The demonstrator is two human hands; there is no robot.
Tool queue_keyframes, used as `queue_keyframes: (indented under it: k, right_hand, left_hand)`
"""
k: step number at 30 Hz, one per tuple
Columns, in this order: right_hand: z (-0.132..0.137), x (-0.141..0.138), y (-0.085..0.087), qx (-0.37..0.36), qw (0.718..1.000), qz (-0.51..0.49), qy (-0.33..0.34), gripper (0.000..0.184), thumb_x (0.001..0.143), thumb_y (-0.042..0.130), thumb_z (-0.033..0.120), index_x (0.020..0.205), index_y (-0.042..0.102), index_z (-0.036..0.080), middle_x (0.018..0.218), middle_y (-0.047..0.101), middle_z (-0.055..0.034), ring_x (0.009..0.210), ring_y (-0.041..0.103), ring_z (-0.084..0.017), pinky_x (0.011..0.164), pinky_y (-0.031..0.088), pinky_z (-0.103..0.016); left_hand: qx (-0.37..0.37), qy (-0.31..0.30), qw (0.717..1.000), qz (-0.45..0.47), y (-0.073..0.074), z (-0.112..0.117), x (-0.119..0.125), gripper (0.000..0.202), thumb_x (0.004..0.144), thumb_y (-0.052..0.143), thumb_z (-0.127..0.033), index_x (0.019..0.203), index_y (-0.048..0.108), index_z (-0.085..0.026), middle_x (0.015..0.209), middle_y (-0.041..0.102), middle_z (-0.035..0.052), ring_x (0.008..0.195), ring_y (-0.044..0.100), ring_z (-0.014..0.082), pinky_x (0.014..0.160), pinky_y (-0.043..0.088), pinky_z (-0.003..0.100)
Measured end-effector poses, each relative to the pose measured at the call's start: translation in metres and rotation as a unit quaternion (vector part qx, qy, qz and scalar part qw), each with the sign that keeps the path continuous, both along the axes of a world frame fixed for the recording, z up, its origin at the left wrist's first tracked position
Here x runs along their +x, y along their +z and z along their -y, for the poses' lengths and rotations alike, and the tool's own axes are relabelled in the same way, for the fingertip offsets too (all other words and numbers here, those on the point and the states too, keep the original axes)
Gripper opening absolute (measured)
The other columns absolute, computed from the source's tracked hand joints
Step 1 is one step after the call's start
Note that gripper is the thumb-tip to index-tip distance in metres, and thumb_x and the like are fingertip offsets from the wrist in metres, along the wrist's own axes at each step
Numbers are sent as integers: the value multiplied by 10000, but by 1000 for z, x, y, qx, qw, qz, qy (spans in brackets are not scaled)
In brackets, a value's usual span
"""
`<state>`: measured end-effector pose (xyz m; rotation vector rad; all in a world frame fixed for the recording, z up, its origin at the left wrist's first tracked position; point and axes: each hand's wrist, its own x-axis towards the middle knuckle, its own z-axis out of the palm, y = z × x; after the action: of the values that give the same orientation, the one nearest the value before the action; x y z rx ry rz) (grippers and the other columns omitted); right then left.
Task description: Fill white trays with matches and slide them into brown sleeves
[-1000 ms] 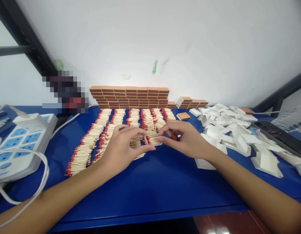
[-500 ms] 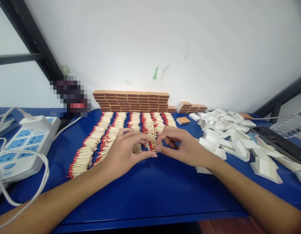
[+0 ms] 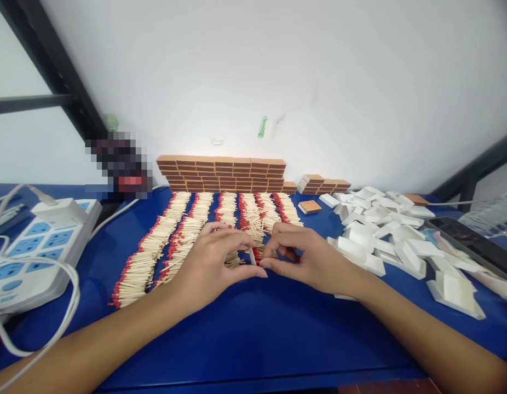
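Note:
My left hand [image 3: 218, 254] is closed, its thumb and fingertips gripping a small white matchbox tray [image 3: 252, 256], seen nearly edge-on. Right beside it, my right hand [image 3: 303, 253] has thumb and index finger curled into a pinch at the tray's side. What sits in that pinch is too small to make out. Red match heads show between the two hands. Beyond them, red-tipped matches [image 3: 144, 260] lie in several long rows on the blue table [image 3: 253, 334], partly hidden by my hands.
Stacked brown matchboxes [image 3: 220, 174] line the wall, with a shorter stack [image 3: 321, 185] to their right. One orange matchbox [image 3: 310, 207] lies apart. White empty trays [image 3: 401, 249] pile up at right, beside a phone [image 3: 471, 243]. A power strip [image 3: 44, 246] with white cables is at left.
My right hand's fingertips have shifted slightly left, closer to the tray and my left thumb. My left hand keeps hold of the tray. The whole view has moved a little.

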<state>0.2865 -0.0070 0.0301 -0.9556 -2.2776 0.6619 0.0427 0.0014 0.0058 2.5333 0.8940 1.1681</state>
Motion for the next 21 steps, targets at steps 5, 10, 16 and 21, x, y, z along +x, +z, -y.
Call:
queue_keyframes:
  k: [5, 10, 16, 21]
  right_hand:
    - [-1, 0, 0, 31, 999, -10, -14, 167, 997, 741, 331, 874, 760, 220, 720, 482, 36, 637, 474, -119, 593, 386, -269]
    - [-21, 26, 4, 141, 979, -31, -142, 208, 1014, 690, 371, 870, 746, 231, 673, 500, 28, 601, 461, -143, 570, 373, -299]
    - [-69, 103, -3, 203, 922, 146, -295, 260, 953, 634, 360, 1108, 766, 199, 1020, 745, -132, 918, 671, -312, 834, 534, -468]
    - [-92, 134, -23, 117, 926, 274, -231, 545, 933, 585, 364, 1450, 654, 206, 1388, 709, -188, 1301, 595, -424, 1070, 488, -603]
  left_hand:
    - [-13, 8, 1000, -2, 2, 1, 1, 389, 770, 939, -458, 1030, 741, -247, 1035, 841, -25, 988, 740, 224, 981, 470, 390]
    - [-30, 43, 999, 7, 3, -1, 0, 375, 785, 926, -482, 1012, 741, -248, 1001, 838, -28, 933, 746, 219, 934, 489, 385]
    - [-50, 82, 995, 28, 3, 0, -1, 374, 807, 918, -482, 1039, 740, -251, 968, 827, -32, 918, 749, 218, 949, 503, 397]
    - [-56, 88, 994, 22, 2, 0, -2, 350, 809, 925, -457, 1039, 746, -262, 997, 824, -27, 951, 743, 230, 922, 516, 391]
